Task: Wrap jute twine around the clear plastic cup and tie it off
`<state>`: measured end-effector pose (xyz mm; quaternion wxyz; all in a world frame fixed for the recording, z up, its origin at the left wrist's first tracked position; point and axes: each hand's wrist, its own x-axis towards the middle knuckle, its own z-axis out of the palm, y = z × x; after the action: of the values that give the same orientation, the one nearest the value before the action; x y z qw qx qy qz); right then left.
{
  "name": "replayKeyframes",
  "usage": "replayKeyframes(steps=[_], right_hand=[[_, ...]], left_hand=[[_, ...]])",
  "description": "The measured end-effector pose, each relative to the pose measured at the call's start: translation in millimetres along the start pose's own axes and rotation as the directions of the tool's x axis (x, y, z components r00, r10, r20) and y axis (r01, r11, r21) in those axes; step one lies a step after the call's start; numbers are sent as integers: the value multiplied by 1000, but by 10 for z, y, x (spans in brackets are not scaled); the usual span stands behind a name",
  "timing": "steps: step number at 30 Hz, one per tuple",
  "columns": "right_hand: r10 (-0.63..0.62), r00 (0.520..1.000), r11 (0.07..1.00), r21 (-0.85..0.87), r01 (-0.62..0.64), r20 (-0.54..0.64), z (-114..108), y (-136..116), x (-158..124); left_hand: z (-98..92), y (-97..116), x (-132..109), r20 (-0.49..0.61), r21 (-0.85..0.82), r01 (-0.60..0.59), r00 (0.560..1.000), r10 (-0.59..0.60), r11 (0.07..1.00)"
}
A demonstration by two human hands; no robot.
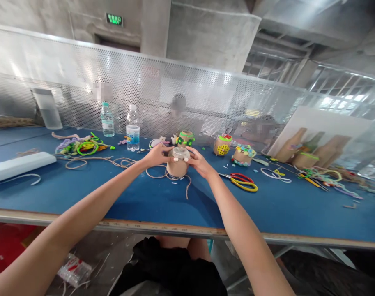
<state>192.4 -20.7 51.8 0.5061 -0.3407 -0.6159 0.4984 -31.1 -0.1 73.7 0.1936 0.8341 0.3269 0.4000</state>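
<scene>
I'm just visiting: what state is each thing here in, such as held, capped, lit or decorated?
Brown jar: upright, between both hands
Left hand: on the jar
Right hand: on the jar
Teal-capped bottle: upright, capped
White-capped bottle: upright, capped
Yellow-flowered jar: upright, decorated
Scissors: lying down, blade opening unclear
Exit sign: lit

Glaring off the perforated panel (82, 74) at left, and bright too at upper right! Softly shadowed on the tabletop (138, 201), smeared and stretched towards the corners.
</scene>
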Motion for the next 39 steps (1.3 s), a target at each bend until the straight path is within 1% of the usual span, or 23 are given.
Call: replayKeyframes(steps=[3, 6, 13, 17, 19, 21, 24, 27, 29, 32, 39], right_hand=[[-5, 1000, 1000, -15, 4, -29, -13, -1, 2], [-13, 998, 1000, -28, 12, -61, -20, -3, 3], [-73, 997, 994, -86, 72, -14, 76, 23, 12], [-51, 996, 993, -106, 43, -76, 153, 68, 13], [-23, 995, 996, -87, 15, -93, 177, 89, 14], [-5, 995, 997, -78, -3, -104, 192, 101, 15], [-16, 995, 996, -89, 7, -100, 196, 97, 17], [-34, 995, 992, -126, 22, -90, 169, 83, 26], [-45, 995, 985, -168, 29, -94, 137, 76, 35], [-60, 993, 977, -209, 38, -100, 89, 70, 47], [-24, 1000, 993, -119, 24, 7, 80, 32, 13]], left_hand=[[-21, -12, 2, -27, 135, 19, 1000, -15, 991], [-33, -10, -2, -90, 196, 52, 995, -35, 979], [-41, 36, -29, -79, 306, -21, 996, 47, 952], [-25, 57, -37, -77, 359, -55, 993, 88, 932], [-11, 70, -41, -83, 367, -53, 992, 90, 929], [13, 81, -49, -108, 371, -17, 992, 61, 929], [62, 85, -70, -173, 373, 50, 985, 17, 926], [100, 78, -89, -224, 361, 81, 975, 2, 929], [105, 76, -95, -220, 352, 78, 976, 2, 933], [82, 83, -95, -190, 349, 34, 981, 35, 937], [3, 113, -92, -123, 325, -30, 990, 74, 945]])
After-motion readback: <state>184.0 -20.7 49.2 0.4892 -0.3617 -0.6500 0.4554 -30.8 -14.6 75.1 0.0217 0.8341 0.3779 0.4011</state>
